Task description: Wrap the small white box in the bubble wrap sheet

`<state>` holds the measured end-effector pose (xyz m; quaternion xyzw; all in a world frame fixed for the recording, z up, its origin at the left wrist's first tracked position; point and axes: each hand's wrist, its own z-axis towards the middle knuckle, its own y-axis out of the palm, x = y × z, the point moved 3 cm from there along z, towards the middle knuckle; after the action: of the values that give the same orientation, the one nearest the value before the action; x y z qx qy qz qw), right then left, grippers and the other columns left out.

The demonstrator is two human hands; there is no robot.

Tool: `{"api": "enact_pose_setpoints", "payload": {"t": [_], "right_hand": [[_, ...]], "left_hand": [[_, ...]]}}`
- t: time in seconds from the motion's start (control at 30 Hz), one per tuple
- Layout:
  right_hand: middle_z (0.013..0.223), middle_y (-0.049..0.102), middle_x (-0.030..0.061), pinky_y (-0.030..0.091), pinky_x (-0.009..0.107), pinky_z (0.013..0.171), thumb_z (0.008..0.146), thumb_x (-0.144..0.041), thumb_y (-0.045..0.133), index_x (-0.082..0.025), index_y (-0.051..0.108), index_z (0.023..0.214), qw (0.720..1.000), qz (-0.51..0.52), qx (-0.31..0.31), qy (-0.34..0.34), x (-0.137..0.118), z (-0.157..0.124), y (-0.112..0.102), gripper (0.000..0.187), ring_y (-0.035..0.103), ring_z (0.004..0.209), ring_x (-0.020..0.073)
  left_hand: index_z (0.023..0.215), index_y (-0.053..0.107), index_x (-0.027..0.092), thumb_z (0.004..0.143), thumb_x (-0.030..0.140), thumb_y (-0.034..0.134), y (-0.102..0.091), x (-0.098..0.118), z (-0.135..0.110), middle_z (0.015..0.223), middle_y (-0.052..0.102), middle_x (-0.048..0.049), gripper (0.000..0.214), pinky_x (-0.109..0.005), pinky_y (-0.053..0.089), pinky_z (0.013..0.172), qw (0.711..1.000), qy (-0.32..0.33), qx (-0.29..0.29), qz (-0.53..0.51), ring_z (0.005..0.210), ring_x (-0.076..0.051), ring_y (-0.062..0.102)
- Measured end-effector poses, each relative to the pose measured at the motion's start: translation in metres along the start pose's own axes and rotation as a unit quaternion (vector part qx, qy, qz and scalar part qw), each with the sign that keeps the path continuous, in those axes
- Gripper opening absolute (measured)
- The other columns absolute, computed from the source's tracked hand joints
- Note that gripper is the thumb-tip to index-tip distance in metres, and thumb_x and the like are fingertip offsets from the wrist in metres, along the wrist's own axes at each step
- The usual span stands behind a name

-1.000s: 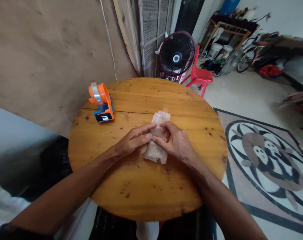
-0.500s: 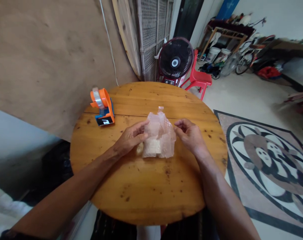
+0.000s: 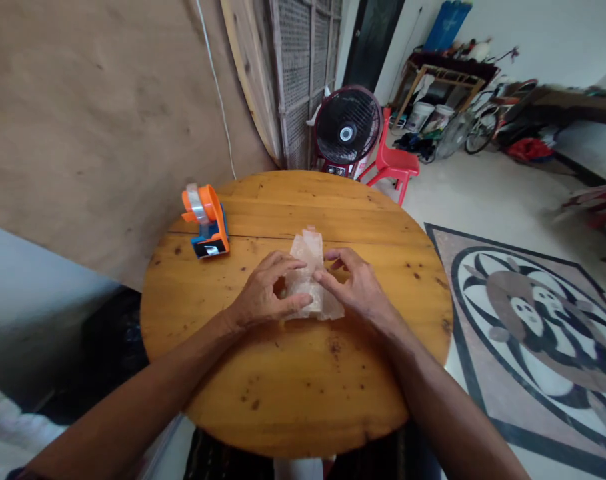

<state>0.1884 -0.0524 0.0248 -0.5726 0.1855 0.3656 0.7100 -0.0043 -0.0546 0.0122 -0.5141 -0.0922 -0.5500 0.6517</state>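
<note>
A small clear plastic bag (image 3: 309, 255) with something pale inside lies near the middle of the round wooden table (image 3: 293, 373). My left hand (image 3: 263, 297) pinches the bag's left side, thumb and fingers closed on it. From the right, my right hand (image 3: 359, 288) presses on the same bag with its fingers laid over the plastic. The bag's lower half is hidden under both hands. An orange and blue tape dispenser (image 3: 205, 220) stands at the table's far left, apart from both hands.
A plywood sheet (image 3: 97, 113) leans behind the table on the left. Beyond the table's far edge stand a black fan (image 3: 347, 130) and a red plastic chair (image 3: 395, 163). To the right is a patterned floor (image 3: 533, 320); clutter and a bicycle sit far back.
The bag was opened out half a second ago with my right hand off to its right side. Now both hands are together on it and the bag is folded narrower.
</note>
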Motion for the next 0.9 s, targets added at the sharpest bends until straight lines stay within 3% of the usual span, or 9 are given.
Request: {"api": "enact_pose_setpoints", "payload": {"t": [0.1, 0.17, 0.3, 0.4, 0.57, 0.77, 0.9], "right_hand": [[0.077, 0.066, 0.0026, 0.042, 0.026, 0.063, 0.082, -0.035, 0.057, -0.019, 0.064, 0.087, 0.999, -0.028, -0.01, 0.033, 0.004, 0.001, 0.003, 0.018, 0.058, 0.066, 0.015], [0.068, 0.064, 0.0007, 0.04, 0.025, 0.059, 0.084, -0.029, 0.052, -0.019, 0.064, 0.077, 0.998, -0.037, -0.006, 0.052, 0.01, 0.002, 0.001, 0.017, 0.056, 0.06, 0.0134], [0.064, 0.064, 0.0005, 0.036, 0.024, 0.055, 0.08, -0.027, 0.053, -0.019, 0.063, 0.072, 0.994, -0.07, 0.012, 0.088, 0.021, 0.006, -0.01, 0.015, 0.054, 0.057, 0.0132], [0.063, 0.063, 0.0007, 0.034, 0.025, 0.055, 0.078, -0.026, 0.053, -0.02, 0.063, 0.07, 0.989, -0.104, 0.001, 0.108, 0.026, 0.008, -0.016, 0.015, 0.053, 0.056, 0.0136], [0.067, 0.065, 0.0048, 0.03, 0.027, 0.053, 0.08, -0.025, 0.049, -0.02, 0.063, 0.071, 0.973, -0.198, -0.023, 0.116, 0.03, 0.009, -0.017, 0.018, 0.055, 0.059, 0.0161], [0.067, 0.066, 0.0089, 0.027, 0.028, 0.052, 0.083, -0.024, 0.047, -0.019, 0.065, 0.073, 0.954, -0.272, -0.036, 0.124, 0.033, 0.007, -0.018, 0.021, 0.057, 0.058, 0.0178], [0.068, 0.067, 0.0088, 0.028, 0.028, 0.053, 0.081, -0.022, 0.047, -0.019, 0.065, 0.073, 0.954, -0.267, -0.047, 0.129, 0.036, 0.009, -0.021, 0.02, 0.057, 0.06, 0.0181]], "left_hand": [[0.115, 0.059, 0.017, 0.072, 0.027, 0.067, 0.004, -0.001, 0.001, 0.106, 0.06, -0.0081, 0.046, -0.034, 0.045, 0.087, 0.999, -0.03, -0.015, -0.003, 0.098, -0.022, 0.056], [0.113, 0.06, 0.016, 0.072, 0.021, 0.061, 0.005, -0.004, 0.001, 0.099, 0.062, -0.0061, 0.042, -0.031, 0.046, 0.081, 0.996, -0.088, -0.004, -0.032, 0.09, -0.019, 0.058], [0.103, 0.063, 0.015, 0.074, 0.024, 0.058, 0.003, -0.019, -0.001, 0.075, 0.059, 0.0001, 0.031, -0.024, 0.044, 0.064, 0.971, -0.206, 0.048, -0.115, 0.067, -0.013, 0.056], [0.088, 0.066, 0.015, 0.071, 0.027, 0.06, -0.003, -0.03, -0.001, 0.066, 0.057, 0.002, 0.021, -0.022, 0.039, 0.055, 0.957, -0.248, 0.079, -0.131, 0.058, -0.011, 0.05], [0.064, 0.06, 0.016, 0.067, 0.022, 0.055, -0.015, -0.044, 0.001, 0.059, 0.055, 0.0032, 0.008, -0.021, 0.036, 0.051, 0.948, -0.268, 0.133, -0.112, 0.055, -0.011, 0.047], [0.062, 0.057, 0.017, 0.067, 0.023, 0.054, -0.02, -0.053, -0.002, 0.058, 0.053, 0.0034, 0.008, -0.021, 0.035, 0.051, 0.941, -0.276, 0.164, -0.108, 0.055, -0.011, 0.046], [0.064, 0.056, 0.017, 0.067, 0.022, 0.055, -0.023, -0.05, -0.001, 0.059, 0.053, 0.0031, 0.007, -0.022, 0.037, 0.053, 0.942, -0.269, 0.164, -0.115, 0.057, -0.011, 0.047]]}}
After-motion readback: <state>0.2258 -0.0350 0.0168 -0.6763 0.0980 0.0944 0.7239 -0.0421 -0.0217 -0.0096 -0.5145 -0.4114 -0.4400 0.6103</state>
